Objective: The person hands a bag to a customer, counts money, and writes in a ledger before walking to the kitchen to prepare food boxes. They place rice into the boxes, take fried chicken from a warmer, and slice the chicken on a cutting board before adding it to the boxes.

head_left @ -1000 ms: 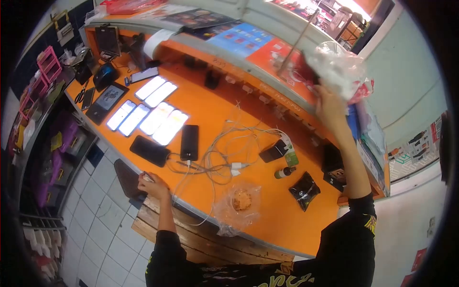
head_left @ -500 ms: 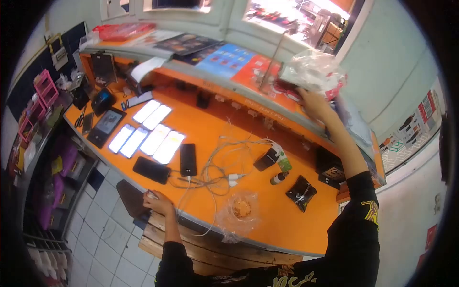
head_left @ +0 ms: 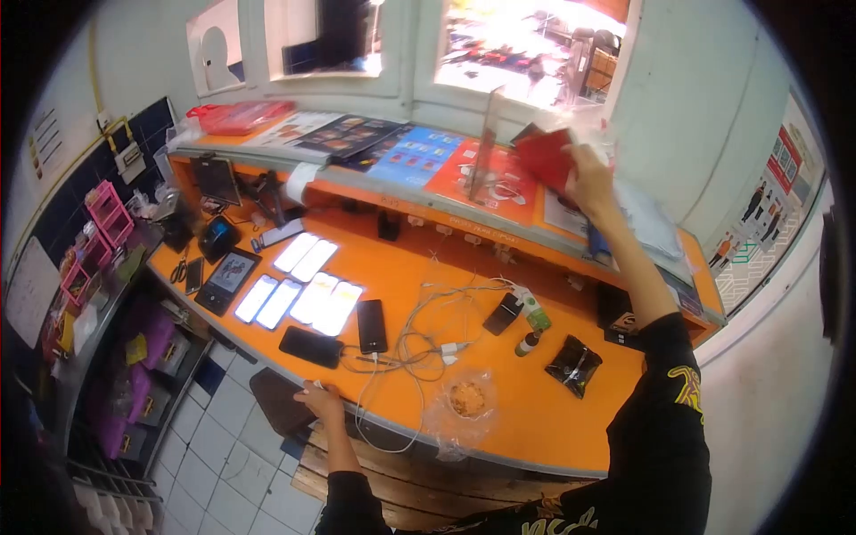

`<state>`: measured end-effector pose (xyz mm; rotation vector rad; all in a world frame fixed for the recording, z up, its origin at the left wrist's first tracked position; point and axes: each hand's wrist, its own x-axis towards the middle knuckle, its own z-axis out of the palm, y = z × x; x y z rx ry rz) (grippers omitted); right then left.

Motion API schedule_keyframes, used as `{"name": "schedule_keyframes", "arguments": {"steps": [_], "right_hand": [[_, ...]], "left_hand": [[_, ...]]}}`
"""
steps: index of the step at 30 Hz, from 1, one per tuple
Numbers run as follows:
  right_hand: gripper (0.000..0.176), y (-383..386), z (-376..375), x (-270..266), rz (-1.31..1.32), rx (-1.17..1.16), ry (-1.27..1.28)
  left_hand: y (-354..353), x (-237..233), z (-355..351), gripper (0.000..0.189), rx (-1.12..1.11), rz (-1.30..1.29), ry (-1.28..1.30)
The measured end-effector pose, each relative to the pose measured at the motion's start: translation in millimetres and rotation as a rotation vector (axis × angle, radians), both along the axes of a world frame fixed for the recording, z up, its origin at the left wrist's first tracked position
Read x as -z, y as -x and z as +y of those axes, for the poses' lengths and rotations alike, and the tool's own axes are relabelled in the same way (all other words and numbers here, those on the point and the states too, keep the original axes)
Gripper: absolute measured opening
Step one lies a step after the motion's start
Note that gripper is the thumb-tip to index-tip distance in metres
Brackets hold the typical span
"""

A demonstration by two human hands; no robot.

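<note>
My right hand (head_left: pixel 590 176) is raised over the upper counter shelf (head_left: pixel 419 169) and grips a red packet (head_left: pixel 546 157) with clear plastic around it. My left hand (head_left: pixel 319 400) rests on the front edge of the orange counter (head_left: pixel 410 267), fingers curled on the rim, beside a white cable (head_left: pixel 392 357) that hangs over the edge. Whether anything is in it I cannot tell.
Several lit phones (head_left: pixel 299 290) and two dark phones (head_left: pixel 370 325) lie on the counter. A clear bag with food (head_left: pixel 465 403), a black pouch (head_left: pixel 574 366), small bottles (head_left: pixel 532 325) and tangled chargers sit to the right. Pink racks (head_left: pixel 94 241) stand far left; a service window (head_left: pixel 526 45) ahead.
My right hand swung left with the packet, from a white plastic bundle to showing the red packet above the shelf. The view tilted up. My left hand stayed on the counter edge.
</note>
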<state>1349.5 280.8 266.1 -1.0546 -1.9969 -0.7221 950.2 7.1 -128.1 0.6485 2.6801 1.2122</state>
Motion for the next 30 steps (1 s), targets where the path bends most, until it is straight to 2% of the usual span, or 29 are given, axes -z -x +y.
{"name": "schedule_keyframes", "arguments": {"steps": [3,4,7,8,9,10,11,13,14,17,18,20,22,23,24,25,26,27,30], "right_hand": [[0.033,-0.4,-54.0,-40.1,0.275,-0.240,-0.117],[0.034,-4.1,-84.8,-53.0,0.306,-0.200,-0.123],[0.031,-32.9,-186.8,-79.0,0.474,-0.254,0.127],[0.031,-42.5,-222.0,-82.6,0.623,-0.364,0.336],[0.029,-62.5,-246.0,-81.1,0.579,-0.374,0.416],[0.029,-69.6,-277.4,-81.3,0.631,-0.300,0.613],[0.029,-82.0,-295.8,-70.8,0.527,-0.253,0.699],[0.030,-99.4,-327.1,-47.0,0.321,-0.112,0.874],[0.030,-104.8,-338.7,-31.2,0.216,-0.017,0.954],[0.030,-131.3,-368.9,32.6,0.184,0.045,1.012],[0.029,-142.3,-379.4,51.5,0.240,0.127,0.979],[0.028,-161.4,-399.8,88.2,0.308,0.229,0.963],[0.029,-179.7,-418.1,122.5,0.086,0.349,0.641],[0.024,-184.6,-427.6,138.5,-0.036,0.406,0.611],[0.024,-187.1,-435.8,156.9,-0.030,0.419,0.628],[0.021,-186.9,-442.6,178.3,-0.016,0.310,0.508],[0.020,-185.3,-450.0,202.6,-0.001,0.202,0.385],[0.015,-182.3,-460.7,231.6,0.031,0.145,0.387],[0.008,-153.2,-487.2,308.3,0.222,0.044,0.485]], "left_hand": [[-9.4,-11.7,5.0,0.036,0.028,0.002,0.071],[-11.9,-15.8,6.8,0.033,0.046,0.006,0.143],[-15.5,-5.4,10.4,0.030,0.156,0.123,0.203],[-17.5,-7.8,9.2,0.026,0.210,0.189,0.191],[-11.5,8.8,8.7,0.026,0.310,0.295,0.123],[-5.6,7.9,14.2,0.025,0.368,0.140,0.213],[-7.6,13.6,13.0,0.017,0.406,0.363,0.085],[-13.6,2.3,8.6,0.012,0.414,0.167,-0.123],[-22.2,-11.4,4.7,0.012,0.431,0.167,-0.112],[-51.0,-53.5,-18.3,0.016,0.387,0.122,-0.360],[-62.2,-57.8,-28.7,0.016,0.401,0.123,-0.344],[-88.3,-61.9,-51.0,0.020,0.470,-0.119,-0.563],[-119.6,-63.0,-76.8,0.024,0.573,-0.167,-0.568],[-136.4,-62.8,-89.8,0.027,0.622,-0.194,-0.568],[-155.3,-64.1,-101.8,0.029,0.668,-0.222,-0.569],[-178.8,-71.4,-112.9,0.029,0.681,-0.223,-0.554],[-205.4,-81.0,-124.2,0.031,0.689,-0.379,-0.489],[-229.1,-83.1,-134.5,0.033,0.690,-0.534,-0.420],[-276.9,-60.6,-157.7,0.039,0.855,-0.591,-0.333]]}}
